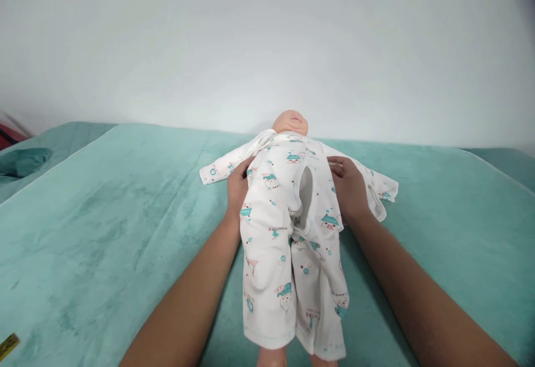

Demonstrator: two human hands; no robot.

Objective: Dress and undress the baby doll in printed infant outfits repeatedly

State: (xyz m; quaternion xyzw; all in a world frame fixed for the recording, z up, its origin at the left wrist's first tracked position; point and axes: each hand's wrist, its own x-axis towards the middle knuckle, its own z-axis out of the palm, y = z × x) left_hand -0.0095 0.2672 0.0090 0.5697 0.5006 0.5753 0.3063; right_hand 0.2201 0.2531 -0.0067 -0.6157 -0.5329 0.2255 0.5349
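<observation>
A baby doll (291, 121) lies on its back with its head toward the wall and its feet toward me. It has on a white printed top, its sleeves (223, 167) spread to both sides, and white printed pants (267, 255) with an open slit at the crotch. The pants are drawn high over the torso. At the left side of their waist my left hand (238, 186) is closed on the cloth, its fingertips partly hidden. Opposite it, my right hand (349, 186) grips the right side with bent fingers. Bare doll feet (272, 357) show below the cuffs.
A teal plush cover (125, 233) spreads under the doll. Behind it rises a white wall (267, 43). A yellow marked strip (8, 346) lies at the lower left corner, and a bunched teal fold (25, 162) sits at the far left.
</observation>
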